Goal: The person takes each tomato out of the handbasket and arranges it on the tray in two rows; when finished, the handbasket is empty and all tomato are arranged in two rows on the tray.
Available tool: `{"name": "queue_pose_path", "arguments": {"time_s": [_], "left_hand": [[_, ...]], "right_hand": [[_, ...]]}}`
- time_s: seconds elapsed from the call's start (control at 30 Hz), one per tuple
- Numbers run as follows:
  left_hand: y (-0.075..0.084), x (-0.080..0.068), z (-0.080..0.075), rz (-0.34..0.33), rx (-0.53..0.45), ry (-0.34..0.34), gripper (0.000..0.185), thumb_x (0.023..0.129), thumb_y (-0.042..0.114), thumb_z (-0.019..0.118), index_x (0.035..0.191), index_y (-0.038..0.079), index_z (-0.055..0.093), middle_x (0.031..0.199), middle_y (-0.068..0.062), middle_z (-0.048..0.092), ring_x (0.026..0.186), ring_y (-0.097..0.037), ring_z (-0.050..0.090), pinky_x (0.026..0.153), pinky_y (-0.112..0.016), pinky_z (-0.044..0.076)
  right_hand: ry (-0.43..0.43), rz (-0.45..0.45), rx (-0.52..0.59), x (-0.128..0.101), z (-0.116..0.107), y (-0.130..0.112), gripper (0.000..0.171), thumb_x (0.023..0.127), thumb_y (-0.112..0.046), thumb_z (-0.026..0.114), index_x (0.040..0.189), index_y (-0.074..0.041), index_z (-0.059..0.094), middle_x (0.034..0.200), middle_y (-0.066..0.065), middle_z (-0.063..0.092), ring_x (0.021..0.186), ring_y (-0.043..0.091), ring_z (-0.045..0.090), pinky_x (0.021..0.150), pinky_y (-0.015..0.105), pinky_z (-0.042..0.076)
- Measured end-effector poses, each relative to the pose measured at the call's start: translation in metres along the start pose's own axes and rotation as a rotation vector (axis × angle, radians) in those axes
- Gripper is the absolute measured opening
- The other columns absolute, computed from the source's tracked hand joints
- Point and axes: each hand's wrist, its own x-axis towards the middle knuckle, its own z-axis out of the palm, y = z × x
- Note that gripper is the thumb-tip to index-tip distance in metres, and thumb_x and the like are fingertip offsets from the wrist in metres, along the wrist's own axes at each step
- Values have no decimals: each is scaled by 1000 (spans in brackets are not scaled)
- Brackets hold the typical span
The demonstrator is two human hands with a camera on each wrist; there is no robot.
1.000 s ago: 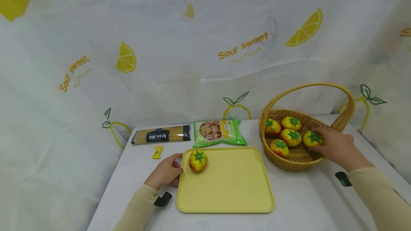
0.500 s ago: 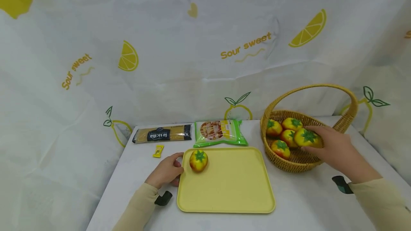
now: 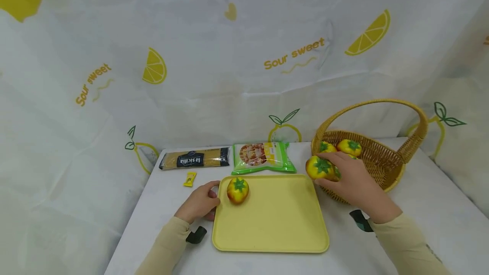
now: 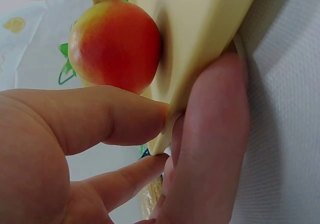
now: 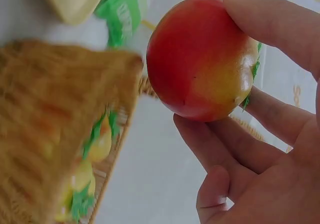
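Note:
My left hand [image 3: 198,203] holds the left rim of a yellow rectangular tray [image 3: 275,220]; in the left wrist view, the thumb lies over the edge and fingers lie under it. On the tray's upper left sits one yellow-red tomato [image 3: 237,191] with a green star-shaped top. My right hand [image 3: 353,183] grips another such tomato [image 5: 197,59] between thumb and fingers, at the basket's left rim near the tray's upper right corner. The wicker basket [image 3: 387,162] holds several more tomatoes [image 3: 348,147], partly hidden behind the right hand.
Behind the tray lie a pasta packet [image 3: 198,159] and a green-edged food bag [image 3: 263,157]. A small yellow wrapped candy [image 3: 189,178] rests left of the tray. The basket's tall handle [image 3: 376,102] arches above it, and a lemon-print cloth [image 3: 214,109] hangs behind.
My right hand has lifted a tomato from the right side of the basket and carried it left to the basket's left rim. My left hand stays on the tray.

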Motion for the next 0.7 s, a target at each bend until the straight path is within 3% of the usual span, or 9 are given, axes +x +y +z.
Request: {"name": "queue_pose_path", "arguments": {"time_s": [0.17,0.37,0.5,0.7], "left_hand": [[-2,1,0,-10,-7,-6,65,98,15,69,160,18,51,112,-10,62,80,-21,66,60,-30,64],[-3,4,0,-16,-14,-6,65,98,15,70,160,19,51,113,-10,62,80,-21,66,60,-29,64],[-3,5,1,-22,-23,-4,65,97,15,70,160,20,51,113,-10,62,79,-21,66,60,-29,64],[-1,5,2,-26,-25,0,64,99,14,70,160,21,52,115,-10,61,81,-20,66,61,-30,65]], "right_hand": [[-5,-48,50,8,20,-21,64,91,-31,88,146,-8,64,142,19,67,130,45,63,108,73,44],[-41,-71,124,21,49,-39,62,92,-30,87,147,-12,64,144,14,67,134,41,63,113,72,41],[-64,-91,126,31,69,-46,61,91,-28,88,146,-13,65,143,12,68,132,38,65,112,67,48],[-109,-119,109,40,95,-54,63,89,-24,90,145,-11,66,143,14,68,131,41,66,113,72,45]]}}
